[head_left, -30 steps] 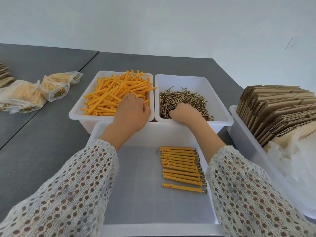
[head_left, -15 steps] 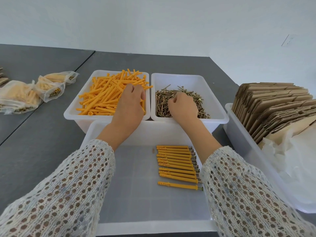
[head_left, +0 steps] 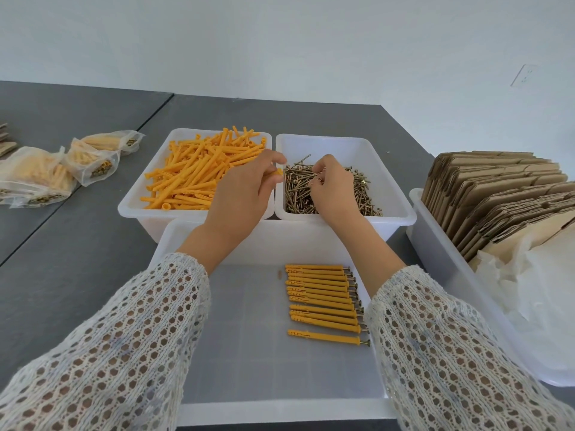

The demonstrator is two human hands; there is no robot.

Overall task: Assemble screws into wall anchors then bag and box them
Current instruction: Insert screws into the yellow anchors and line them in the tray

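1. Nearest to us, below both wrists, we are looking into a white tray (head_left: 193, 412) sitting on the grey counter (head_left: 62, 275); a neat row of assembled anchors (head_left: 323, 298), orange with screw heads showing at their right ends, is lying just under our right forearm, with one apart from the rest at the near end.
2. Our sleeves (head_left: 124, 353) of pale open-knit fabric are covering both forearms down to the wrists.
3. Our left hand (head_left: 239, 197) is hovering over the right edge of the anchor bin (head_left: 130, 209), fingers curling round one orange anchor (head_left: 278, 172) whose end is poking out toward the right hand.
4. Our right hand (head_left: 333, 188) is reaching into the screw bin (head_left: 395, 194), fingertips pinching a screw (head_left: 312, 175) above the heap of loose screws (head_left: 364, 194) lying under and to the right of it.
5. The two hands are sitting close together, just apart, either side of the rims where the two bins are meeting.
6. Left of and beyond our left hand, loose orange anchors (head_left: 193, 172) are piling in their bin.
7. Well out to the right of our right hand, a white bin (head_left: 435, 244) is holding flattened cardboard boxes (head_left: 497, 194) standing on edge, with white plastic bags (head_left: 535, 287) at its near end.
8. Far off to the left of our left hand, filled clear bags (head_left: 40, 175) are resting on the counter.
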